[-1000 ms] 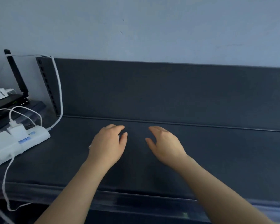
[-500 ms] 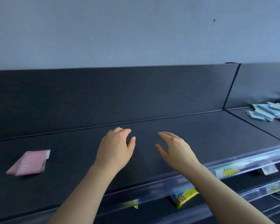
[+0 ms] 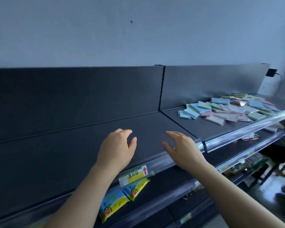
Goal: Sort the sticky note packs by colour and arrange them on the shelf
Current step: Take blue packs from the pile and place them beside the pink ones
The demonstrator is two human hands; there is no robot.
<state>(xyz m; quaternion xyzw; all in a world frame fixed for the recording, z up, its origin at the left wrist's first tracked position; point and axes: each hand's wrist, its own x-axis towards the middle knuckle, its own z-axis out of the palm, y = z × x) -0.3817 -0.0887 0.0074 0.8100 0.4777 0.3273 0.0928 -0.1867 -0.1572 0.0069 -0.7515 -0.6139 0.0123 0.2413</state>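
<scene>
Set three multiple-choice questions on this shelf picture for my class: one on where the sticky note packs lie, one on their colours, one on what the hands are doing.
1. Where is the pile of sticky note packs?
A. Under the hands
B. On the right-hand section of the upper shelf
C. On the floor

2. Which colours are in the pile?
A. Blue, green and pink
B. Only yellow
C. Black and red

3. What are the left hand and right hand doing?
A. Each grips a pack
B. Both are open and hold nothing
C. They are clasped together

Answers:
1. B: the pile lies on the right-hand section, away from the hands.
2. A: those three colours are mixed in the pile.
3. B: the fingers are relaxed above bare shelf.
</scene>
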